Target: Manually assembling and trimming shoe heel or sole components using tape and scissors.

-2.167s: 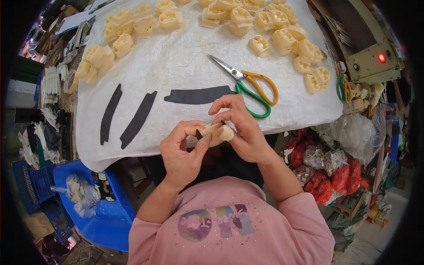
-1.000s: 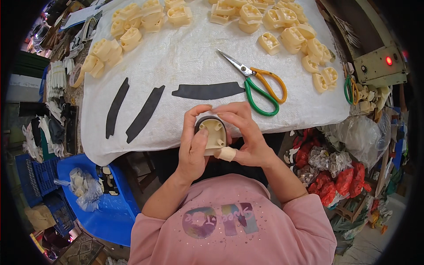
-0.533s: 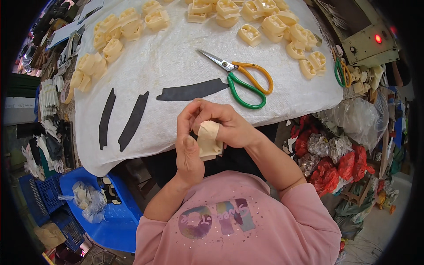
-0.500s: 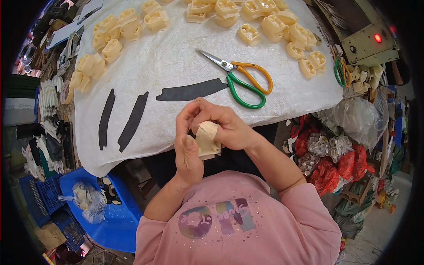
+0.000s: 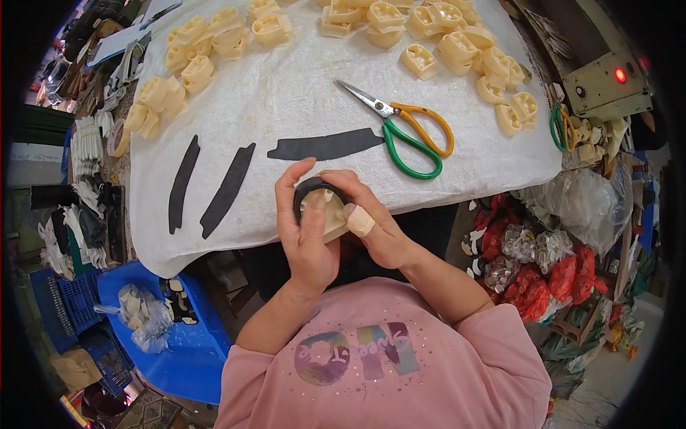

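Over the table's near edge, my left hand (image 5: 304,247) and my right hand (image 5: 382,239) hold a cream hollow plastic piece, shaped like a shoe heel (image 5: 334,227). A black strip (image 5: 309,186) curves around its far rim. My left thumb presses into the hollow, with the left fingers along the outside. The right fingers close on the other side, and a cream wrap (image 5: 361,222) covers the right thumb. Beyond the hands lies another black strip (image 5: 325,146), touching scissors (image 5: 400,118) with green and orange handles. Two more black strips (image 5: 227,189) lie to the left.
Several cream heel-shaped pieces (image 5: 418,62) stand along the far side of the white-covered table (image 5: 286,86). A blue chair-like seat (image 5: 193,365) holds a plastic bag at lower left. Red and clear bags (image 5: 529,286) pile up at right, below a box with a red light (image 5: 604,82).
My hands have turned the heel-shaped piece, so its hollow and the black strip around it now show. My left fingers have spread upward. The whole view has shifted slightly.
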Action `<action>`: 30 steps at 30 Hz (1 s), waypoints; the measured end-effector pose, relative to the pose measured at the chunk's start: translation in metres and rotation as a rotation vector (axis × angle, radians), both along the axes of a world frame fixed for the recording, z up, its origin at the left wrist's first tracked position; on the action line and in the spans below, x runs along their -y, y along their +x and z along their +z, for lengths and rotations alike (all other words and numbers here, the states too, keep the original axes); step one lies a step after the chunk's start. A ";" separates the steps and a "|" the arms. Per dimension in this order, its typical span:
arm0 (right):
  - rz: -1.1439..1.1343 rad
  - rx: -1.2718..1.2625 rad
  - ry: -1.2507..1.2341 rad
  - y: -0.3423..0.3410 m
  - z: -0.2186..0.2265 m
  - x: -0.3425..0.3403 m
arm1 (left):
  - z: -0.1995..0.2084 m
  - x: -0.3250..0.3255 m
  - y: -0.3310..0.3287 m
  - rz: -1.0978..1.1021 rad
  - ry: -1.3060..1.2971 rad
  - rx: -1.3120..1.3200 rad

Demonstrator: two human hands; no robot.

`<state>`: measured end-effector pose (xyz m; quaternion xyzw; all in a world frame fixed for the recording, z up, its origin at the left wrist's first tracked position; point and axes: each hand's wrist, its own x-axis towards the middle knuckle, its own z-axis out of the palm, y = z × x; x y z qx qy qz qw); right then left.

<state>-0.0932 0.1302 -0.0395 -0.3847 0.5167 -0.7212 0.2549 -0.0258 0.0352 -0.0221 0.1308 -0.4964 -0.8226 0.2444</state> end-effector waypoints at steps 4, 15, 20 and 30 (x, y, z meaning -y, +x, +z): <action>-0.192 -0.244 0.052 0.003 0.002 0.004 | -0.005 0.003 0.002 -0.047 -0.010 -0.009; -0.129 -0.562 0.533 -0.028 0.044 -0.008 | -0.015 0.032 0.011 -0.162 -0.995 -0.107; -0.213 0.035 0.203 -0.015 0.015 -0.006 | -0.002 0.030 0.006 -0.161 -0.814 0.111; 0.089 0.333 0.364 -0.049 0.032 -0.013 | 0.023 0.032 0.007 -0.047 -1.124 0.159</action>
